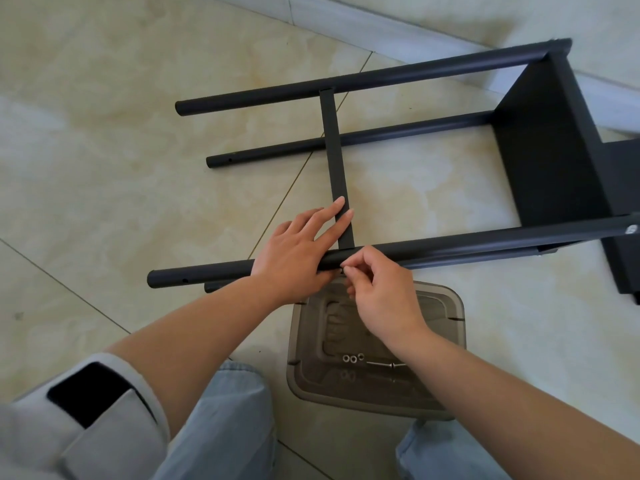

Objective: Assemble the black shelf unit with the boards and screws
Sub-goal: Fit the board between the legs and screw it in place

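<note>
Slippage threatens: your left hand (298, 251) lies flat, fingers straight, steadying the crossbar (334, 147), while your right hand (377, 292) pinches something small, likely a screw, against the tube (450, 245); fumbled, it drops.

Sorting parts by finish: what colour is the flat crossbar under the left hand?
The crossbar is matte black, like the tubes; the head view shows it.

A pale tiled floor (104, 98) carries the black shelf frame (540, 133) on its side, with a translucent container (450, 306) just beside its near tube.
</note>
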